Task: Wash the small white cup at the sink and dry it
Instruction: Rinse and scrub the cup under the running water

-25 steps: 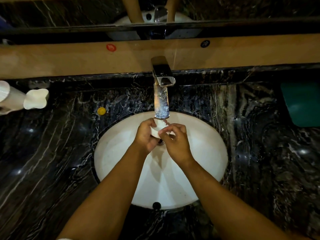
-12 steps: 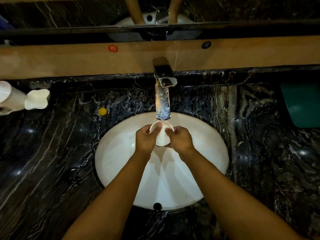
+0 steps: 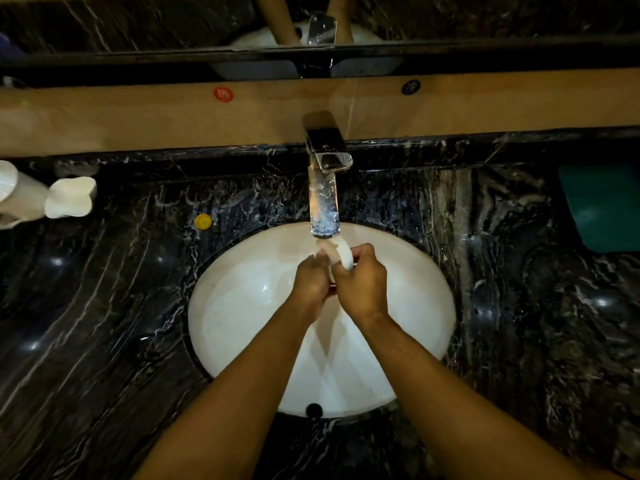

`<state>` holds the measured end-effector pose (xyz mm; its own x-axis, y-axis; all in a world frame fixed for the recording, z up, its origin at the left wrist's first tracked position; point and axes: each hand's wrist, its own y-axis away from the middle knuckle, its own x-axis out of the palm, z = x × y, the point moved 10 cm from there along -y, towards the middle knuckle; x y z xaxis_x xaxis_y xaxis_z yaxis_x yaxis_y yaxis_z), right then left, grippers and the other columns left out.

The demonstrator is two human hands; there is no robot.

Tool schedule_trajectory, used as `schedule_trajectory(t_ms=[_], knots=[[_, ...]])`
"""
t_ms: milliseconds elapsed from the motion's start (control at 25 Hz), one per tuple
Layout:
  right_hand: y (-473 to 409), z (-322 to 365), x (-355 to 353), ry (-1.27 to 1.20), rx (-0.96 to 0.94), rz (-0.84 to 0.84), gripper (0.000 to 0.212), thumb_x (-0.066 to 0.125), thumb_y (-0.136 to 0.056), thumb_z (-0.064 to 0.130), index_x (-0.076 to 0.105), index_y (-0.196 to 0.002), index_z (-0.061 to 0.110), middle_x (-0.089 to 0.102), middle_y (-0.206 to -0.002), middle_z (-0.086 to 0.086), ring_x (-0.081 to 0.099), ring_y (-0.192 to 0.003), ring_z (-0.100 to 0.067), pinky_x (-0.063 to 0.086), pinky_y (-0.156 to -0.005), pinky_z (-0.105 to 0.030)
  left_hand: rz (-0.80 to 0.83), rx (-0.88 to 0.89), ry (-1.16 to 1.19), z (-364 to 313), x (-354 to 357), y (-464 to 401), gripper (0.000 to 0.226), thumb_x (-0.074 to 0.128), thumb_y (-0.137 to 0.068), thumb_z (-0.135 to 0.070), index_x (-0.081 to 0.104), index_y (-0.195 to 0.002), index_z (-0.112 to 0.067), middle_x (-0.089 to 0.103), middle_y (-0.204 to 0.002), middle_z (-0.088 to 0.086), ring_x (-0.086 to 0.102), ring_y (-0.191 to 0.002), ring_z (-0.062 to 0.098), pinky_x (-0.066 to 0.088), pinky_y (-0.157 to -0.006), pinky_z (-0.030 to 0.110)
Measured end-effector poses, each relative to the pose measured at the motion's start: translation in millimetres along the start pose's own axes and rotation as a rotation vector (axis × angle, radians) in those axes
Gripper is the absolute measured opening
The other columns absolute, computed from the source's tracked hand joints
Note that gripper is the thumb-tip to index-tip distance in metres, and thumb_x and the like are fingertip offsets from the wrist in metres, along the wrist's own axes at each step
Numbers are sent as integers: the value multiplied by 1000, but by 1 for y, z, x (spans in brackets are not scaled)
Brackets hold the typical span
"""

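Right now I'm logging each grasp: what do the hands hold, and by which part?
The small white cup, under the faucet. The right hand grips its side near the rim; the left hand presses its other side.

A yellow cap (image 3: 203, 221), a white dispenser (image 3: 41, 199) and a teal pad (image 3: 604, 206) lie on the black marble counter (image 3: 104, 323).
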<state>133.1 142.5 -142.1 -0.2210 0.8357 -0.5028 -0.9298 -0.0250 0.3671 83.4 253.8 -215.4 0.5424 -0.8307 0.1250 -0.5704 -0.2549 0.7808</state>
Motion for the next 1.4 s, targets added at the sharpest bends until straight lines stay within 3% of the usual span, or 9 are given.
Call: schedule_trajectory(t_ms=[80,120,240,440,560,720,1000,1200,1400], knots=[[-7,-17,0,-130,136,6,18,67,-90,17,54,-102,17,69,-97,-2,67,-80,-15,55,-58,-18,-3,132,-139,-21,-8,-5,36,36,-103,-4,64,-126,-4,69,-121,26,69,-99,35,61,-62,36],[-8,-25,6,-254,233,39,20,63,-90,9,55,-108,14,68,-109,-10,69,-89,-24,63,-66,-33,15,172,-166,-29,-12,-6,39,36,-97,5,64,-125,-2,67,-122,28,67,-100,39,62,-62,39],[1,-38,32,-629,483,200,38,50,-92,-8,52,-130,-2,56,-129,-23,66,-104,-49,62,-79,-60,27,163,-135,-42,-22,-7,47,40,-83,14,66,-120,0,67,-124,26,62,-115,47,57,-93,59],[10,-38,61,-913,641,262,30,59,-97,0,59,-126,-5,68,-121,-26,73,-95,-39,65,-66,-42,-17,216,3,-53,-30,5,33,50,-80,-2,69,-107,-9,74,-108,17,69,-100,34,59,-89,48],[17,-40,78,-1031,760,250,26,63,-97,7,65,-122,-2,75,-109,-19,76,-83,-26,62,-58,-33,-85,304,-139,-51,-24,21,34,51,-93,-11,63,-124,-15,74,-106,4,72,-93,17,59,-75,28],[16,-33,78,-952,667,313,31,57,-97,-2,63,-126,1,75,-109,-17,75,-90,-28,62,-64,-35,-226,356,-223,-52,-40,21,35,45,-100,-7,59,-131,-14,69,-120,9,67,-110,27,56,-95,43],[-1,-3,40,-631,376,287,42,59,-90,-5,59,-127,15,74,-114,-13,72,-104,-42,55,-94,-62,-119,118,-2,-36,-34,12,28,49,-105,-40,70,-96,-23,78,-95,12,75,-90,39,63,-78,58],[3,3,22,-417,292,287,25,63,-93,15,69,-117,10,77,-107,-11,75,-91,-24,63,-77,-41,10,-40,193,-18,-18,16,39,48,-106,-30,62,-126,0,73,-114,26,76,-87,36,60,-60,39],[-6,26,-35,-203,124,-18,22,54,-100,29,73,-98,17,72,-98,-3,63,-91,-18,46,-75,-28,87,-39,346,-21,-21,25,37,44,-107,-15,48,-140,2,58,-133,34,67,-106,51,62,-71,51]])
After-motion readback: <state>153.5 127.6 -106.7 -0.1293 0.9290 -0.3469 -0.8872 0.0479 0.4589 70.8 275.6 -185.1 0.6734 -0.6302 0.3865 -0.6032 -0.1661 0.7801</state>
